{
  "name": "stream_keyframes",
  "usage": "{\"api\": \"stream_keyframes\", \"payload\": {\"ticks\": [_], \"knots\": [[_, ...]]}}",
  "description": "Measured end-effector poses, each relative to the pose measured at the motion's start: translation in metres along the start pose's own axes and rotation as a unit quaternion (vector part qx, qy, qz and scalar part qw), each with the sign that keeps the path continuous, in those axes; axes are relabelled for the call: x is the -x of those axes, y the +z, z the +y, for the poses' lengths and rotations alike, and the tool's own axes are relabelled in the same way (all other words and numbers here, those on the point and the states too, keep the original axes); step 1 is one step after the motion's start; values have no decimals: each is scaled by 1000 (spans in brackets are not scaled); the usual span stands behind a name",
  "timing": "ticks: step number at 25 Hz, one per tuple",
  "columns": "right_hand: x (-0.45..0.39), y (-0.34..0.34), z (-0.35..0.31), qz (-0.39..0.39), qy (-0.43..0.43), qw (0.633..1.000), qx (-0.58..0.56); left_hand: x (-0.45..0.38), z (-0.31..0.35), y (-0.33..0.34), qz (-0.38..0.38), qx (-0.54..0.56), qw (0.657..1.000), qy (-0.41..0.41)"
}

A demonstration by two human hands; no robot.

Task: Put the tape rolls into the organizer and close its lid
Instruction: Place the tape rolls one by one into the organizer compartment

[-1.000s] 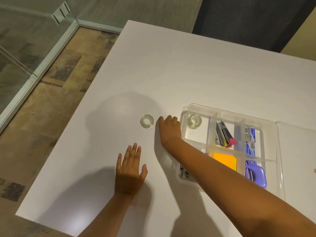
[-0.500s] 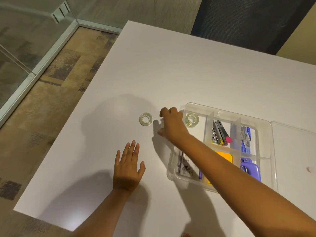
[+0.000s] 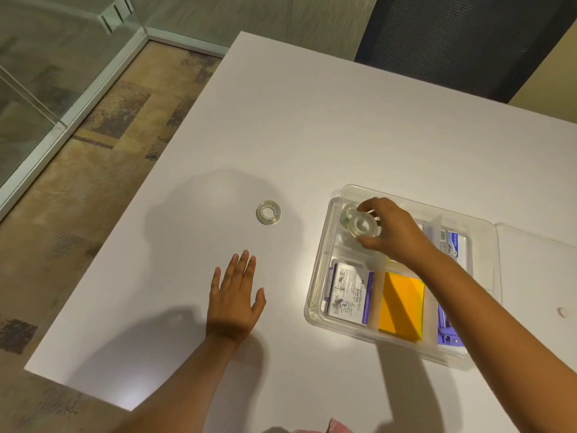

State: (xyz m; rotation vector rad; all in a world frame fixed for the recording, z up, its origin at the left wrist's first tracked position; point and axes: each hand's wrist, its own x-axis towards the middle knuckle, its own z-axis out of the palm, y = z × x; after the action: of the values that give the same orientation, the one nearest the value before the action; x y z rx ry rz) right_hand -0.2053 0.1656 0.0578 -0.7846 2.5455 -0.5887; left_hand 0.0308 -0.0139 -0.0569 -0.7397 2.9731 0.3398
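Nearest the person, the left hand lies flat on the white surface, palm down, its grip spread wide and holding nothing. At about 3 o'clock from that hand sits the clear organizer, with its see-through lid lying open at its right side. In the near part of the organizer there is a white and purple box, then a stack of orange sticky notes to its right, and a purple tool partly hidden under the right arm. A blue and white packet sits farther back on the right side. The right hand reaches over the far left corner of the organizer, and its grip pinches a clear tape roll between thumb and fingers, held tilted just above that corner space. A second tape roll shows just behind it at about 10 o'clock, down inside the same corner space. A third tape roll lies flat on the bare surface, at about 9 o'clock from the organizer and at about 12 o'clock from the left hand, well apart from both. Past the far edge of the surface stands a dark chair.
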Motion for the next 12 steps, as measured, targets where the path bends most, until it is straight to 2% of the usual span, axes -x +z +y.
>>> {"api": "stream_keyframes", "payload": {"ticks": [3,7,12], "knots": [[2,7,8,-24,-14,997,67,0,-1,1,-3,-3,1000,0],[0,20,1,32,107,984,140,0,-2,1,-6,-8,1000,-3],[-3,35,-5,23,201,955,217,0,-1,0,-7,-5,1000,-2]]}}
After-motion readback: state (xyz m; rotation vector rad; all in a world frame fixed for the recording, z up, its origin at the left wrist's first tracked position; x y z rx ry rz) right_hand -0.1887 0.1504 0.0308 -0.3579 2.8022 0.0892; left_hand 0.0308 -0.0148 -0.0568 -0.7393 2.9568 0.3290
